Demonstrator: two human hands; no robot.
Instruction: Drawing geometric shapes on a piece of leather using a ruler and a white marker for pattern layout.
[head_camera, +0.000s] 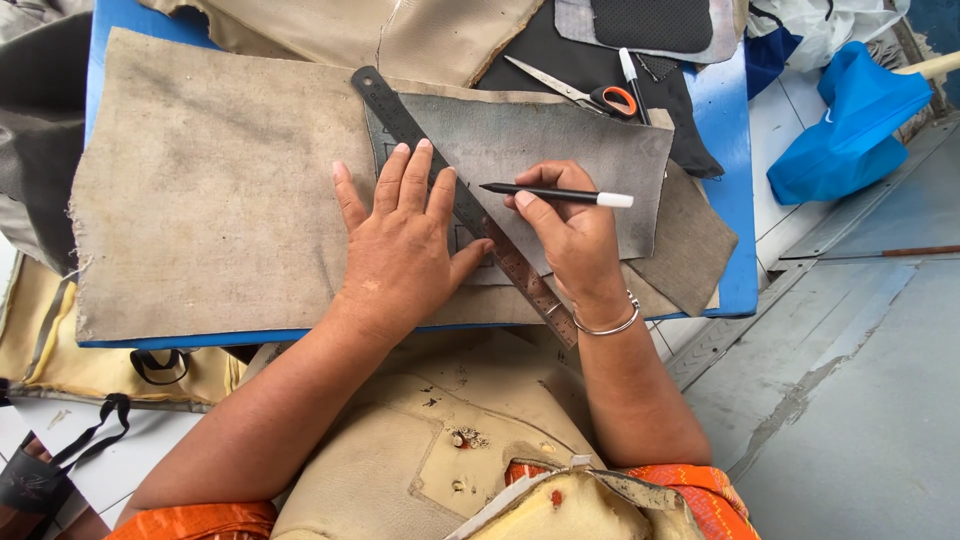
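The left hand (405, 235) lay flat with its fingers spread, pressing down on a dark metal ruler (462, 203) that ran slantwise from the far left toward the near right edge of the blue tabletop (738, 210). The ruler rested across a grey cloth piece (570, 150), which sat on top of a larger tan cloth sheet (210, 200) covering most of the tabletop. The right hand (570, 235), with a silver bangle (610, 320) at the wrist, pinched a black pen with a white end (560, 193) between thumb and fingers; the pen lay nearly level, its dark tip pointing left, close to the ruler's edge over the grey piece. I could not tell whether the tip touched the cloth. Beyond the grey piece lay scissors with orange handles (590, 93) and a 2nd pen (632, 82) on dark fabric. A blue plastic bag (850, 130) sat off to the right, well apart from the hands.
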